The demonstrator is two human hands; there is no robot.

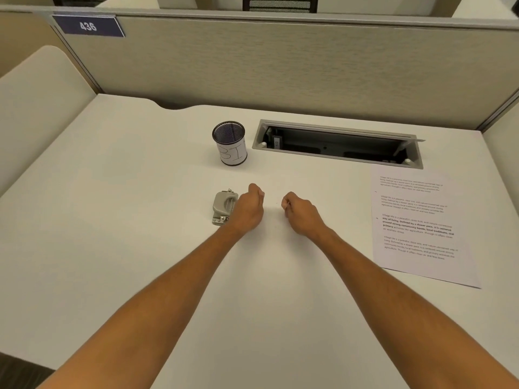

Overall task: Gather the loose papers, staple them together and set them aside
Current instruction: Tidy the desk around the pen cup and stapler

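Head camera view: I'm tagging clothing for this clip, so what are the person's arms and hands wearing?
Nothing shows on them. Both forearms are bare as far up as the frame shows, with no sleeve visible. The left hand and the right hand are gloveless, and no watch, bracelet or ring can be seen on the wrists or on the fingers that show.

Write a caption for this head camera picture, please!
Two curled hands, left and right, rest between a stapler and printed papers.

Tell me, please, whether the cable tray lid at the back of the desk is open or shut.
Open. The cable tray lid is tipped up along the far edge, exposing the dark recess beneath it.
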